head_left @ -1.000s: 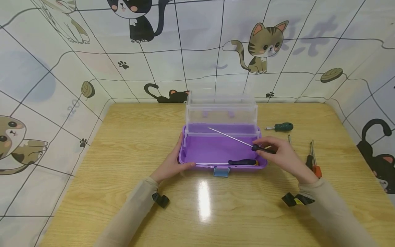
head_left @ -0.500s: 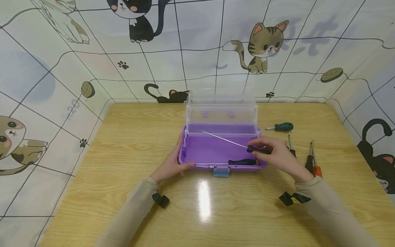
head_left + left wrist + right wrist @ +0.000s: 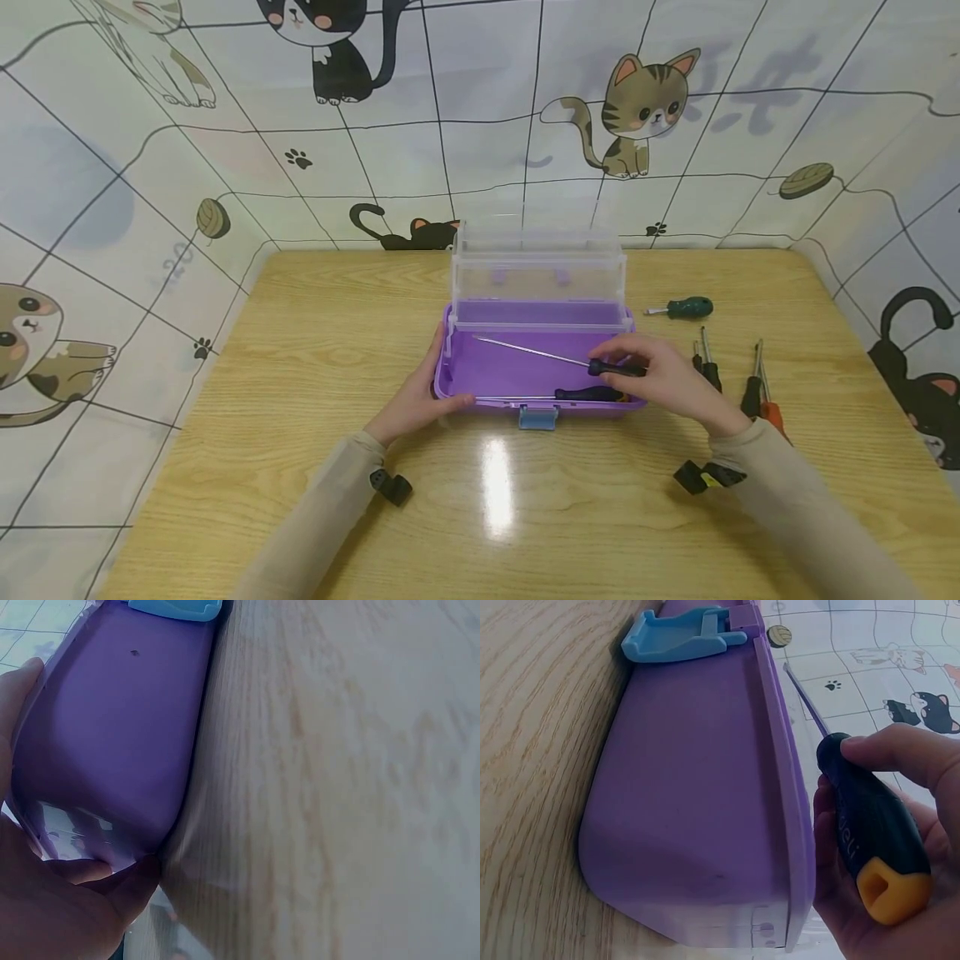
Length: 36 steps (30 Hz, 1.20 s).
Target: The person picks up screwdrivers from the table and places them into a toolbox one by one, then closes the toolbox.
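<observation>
A purple toolbox (image 3: 480, 375) stands on the wooden table, its clear lid (image 3: 538, 237) raised at the back. My left hand (image 3: 411, 404) holds the box's left end, the thumb on the front rim and the other fingers around the end wall (image 3: 97, 750). Above the box's right half, my right hand (image 3: 667, 379) grips a long screwdriver (image 3: 874, 825) by its black handle with a yellow end. The thin shaft of this screwdriver points left across the box opening, its tip near the left side. Another dark-handled screwdriver (image 3: 585, 394) lies inside along the front wall.
Right of the box lie a short green screwdriver (image 3: 688, 308), two small dark ones (image 3: 708, 367), and a black-handled (image 3: 751, 397) and an orange-handled screwdriver (image 3: 772, 413). A blue latch (image 3: 537, 418) hangs at the box front. Cat-print sheeting (image 3: 487, 150) surrounds the table.
My right hand has moved left and slightly down with the screwdriver, whose shaft is now lower over the box and closer to level. My left hand has stayed on the toolbox.
</observation>
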Tool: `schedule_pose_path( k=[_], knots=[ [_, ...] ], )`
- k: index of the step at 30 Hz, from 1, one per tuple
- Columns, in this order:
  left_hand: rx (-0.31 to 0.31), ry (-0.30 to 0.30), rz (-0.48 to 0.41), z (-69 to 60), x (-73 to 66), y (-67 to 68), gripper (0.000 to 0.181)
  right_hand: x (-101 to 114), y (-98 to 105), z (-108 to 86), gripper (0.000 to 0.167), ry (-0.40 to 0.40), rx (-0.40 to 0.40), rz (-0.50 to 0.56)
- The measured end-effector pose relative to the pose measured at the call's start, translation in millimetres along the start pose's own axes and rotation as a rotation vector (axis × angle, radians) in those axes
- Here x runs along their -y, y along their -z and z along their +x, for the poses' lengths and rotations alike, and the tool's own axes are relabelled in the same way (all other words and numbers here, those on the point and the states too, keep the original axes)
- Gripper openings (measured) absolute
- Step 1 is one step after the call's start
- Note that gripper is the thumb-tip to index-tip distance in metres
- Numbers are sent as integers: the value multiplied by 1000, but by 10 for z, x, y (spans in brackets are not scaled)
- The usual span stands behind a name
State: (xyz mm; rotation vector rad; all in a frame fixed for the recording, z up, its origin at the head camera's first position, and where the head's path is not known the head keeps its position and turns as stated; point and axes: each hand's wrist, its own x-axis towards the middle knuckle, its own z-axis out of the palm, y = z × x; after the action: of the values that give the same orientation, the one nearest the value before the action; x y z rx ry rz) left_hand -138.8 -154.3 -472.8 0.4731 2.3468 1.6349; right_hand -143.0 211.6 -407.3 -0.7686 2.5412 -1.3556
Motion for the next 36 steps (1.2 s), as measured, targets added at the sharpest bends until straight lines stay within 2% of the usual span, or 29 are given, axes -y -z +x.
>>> schedule_pose_path(
  k=[7, 8, 12, 15, 19, 22, 25, 32, 36],
  knots=[
    [-1, -16, -20, -7, 7, 4, 118, -37, 11, 75, 28, -69, 63, 66],
    [2, -14, -24, -17, -43, 9, 118, -43, 12, 88, 28, -78, 72, 71],
    [4, -6, -23, -19, -62, 12, 117, -77, 9, 152, 27, -91, 115, 75],
    [5, -7, -29, -35, -127, 12, 115, -102, 5, 193, 27, -93, 148, 86],
    [17, -13, -32, -80, -334, 22, 113, -108, 2, 232, 27, -77, 180, 108],
    [26, -12, -20, -92, -387, 28, 112, -111, -2, 262, 27, -65, 202, 108],
    [27, -16, -20, -88, -367, 28, 112, -125, -22, 300, 27, -40, 216, 89],
    [10, -43, -12, -8, -54, 1, 116, -187, -116, 397, 25, 26, 239, 34],
    [6, -29, -28, -3, 2, 6, 117, -188, -151, 451, 24, 61, 258, 7]
  ],
)
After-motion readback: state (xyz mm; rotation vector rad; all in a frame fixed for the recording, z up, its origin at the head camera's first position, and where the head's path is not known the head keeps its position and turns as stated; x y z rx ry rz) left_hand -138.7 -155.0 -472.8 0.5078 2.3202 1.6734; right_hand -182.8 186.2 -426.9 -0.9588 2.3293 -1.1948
